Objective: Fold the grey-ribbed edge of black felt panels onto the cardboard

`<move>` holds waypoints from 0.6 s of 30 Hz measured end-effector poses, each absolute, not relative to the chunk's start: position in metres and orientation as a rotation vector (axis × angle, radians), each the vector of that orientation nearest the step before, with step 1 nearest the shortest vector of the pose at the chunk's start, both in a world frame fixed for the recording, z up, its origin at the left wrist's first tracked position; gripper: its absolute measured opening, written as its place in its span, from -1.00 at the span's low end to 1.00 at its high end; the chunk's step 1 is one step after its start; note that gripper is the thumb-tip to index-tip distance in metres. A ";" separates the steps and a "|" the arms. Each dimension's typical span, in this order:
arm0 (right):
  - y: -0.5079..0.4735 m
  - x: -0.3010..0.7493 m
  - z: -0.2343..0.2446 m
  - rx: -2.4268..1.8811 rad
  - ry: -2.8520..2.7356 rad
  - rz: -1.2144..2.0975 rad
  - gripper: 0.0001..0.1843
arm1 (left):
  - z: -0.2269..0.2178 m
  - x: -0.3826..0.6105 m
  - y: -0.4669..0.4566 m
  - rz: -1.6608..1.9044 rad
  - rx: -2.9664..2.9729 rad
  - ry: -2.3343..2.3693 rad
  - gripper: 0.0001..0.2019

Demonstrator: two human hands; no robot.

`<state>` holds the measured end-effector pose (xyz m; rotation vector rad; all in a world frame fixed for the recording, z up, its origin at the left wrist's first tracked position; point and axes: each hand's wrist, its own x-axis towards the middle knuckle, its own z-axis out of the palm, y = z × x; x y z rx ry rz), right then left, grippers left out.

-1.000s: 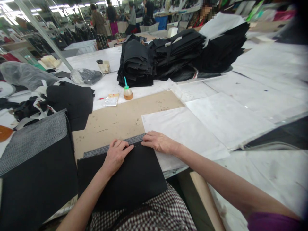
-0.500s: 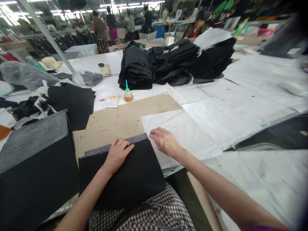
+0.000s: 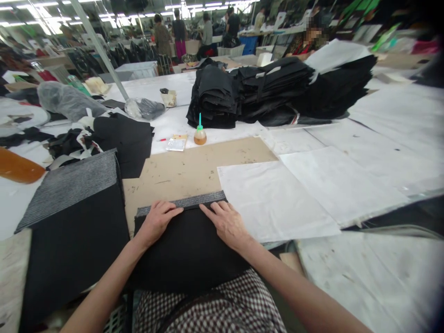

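A black fabric panel (image 3: 194, 249) lies in front of me, its near part over my lap. A grey ribbed strip (image 3: 197, 200) shows along its far edge. Lying on the left part of that edge is my left hand (image 3: 160, 221), fingers bent lightly over the strip and thumb stretched to the right. My right hand (image 3: 227, 222) rests on the right part with its index finger extended along the seam. Both hands press on the cloth without gripping it. To the left is a stack of similar black pieces (image 3: 79, 236) with grey ribbed ends.
Brown board (image 3: 173, 175) covers the table beyond the panel. A small oil bottle (image 3: 200, 136) with a green spout stands there beside a paper pad (image 3: 176, 144). White sheets (image 3: 274, 199) lie at right. Large black fabric bundles (image 3: 249, 92) sit farther back. Several people work in the background.
My right hand has come from beyond the panel's right corner onto its far edge, closer to my left hand. The view has turned slightly left.
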<state>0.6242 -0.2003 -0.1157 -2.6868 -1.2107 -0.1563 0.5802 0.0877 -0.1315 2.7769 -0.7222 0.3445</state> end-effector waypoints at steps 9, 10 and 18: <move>-0.188 0.624 -0.104 -2.751 -1.231 -0.171 -0.41 | -0.118 0.572 0.089 0.337 2.929 -0.817 -0.63; -0.182 0.622 -0.102 -2.751 -1.221 -0.196 -0.46 | -0.116 0.571 0.088 0.345 2.938 -0.821 -0.62; -0.116 0.600 -0.118 -2.606 -1.354 -0.224 -0.49 | -0.114 0.566 0.098 0.354 2.894 -0.725 -0.66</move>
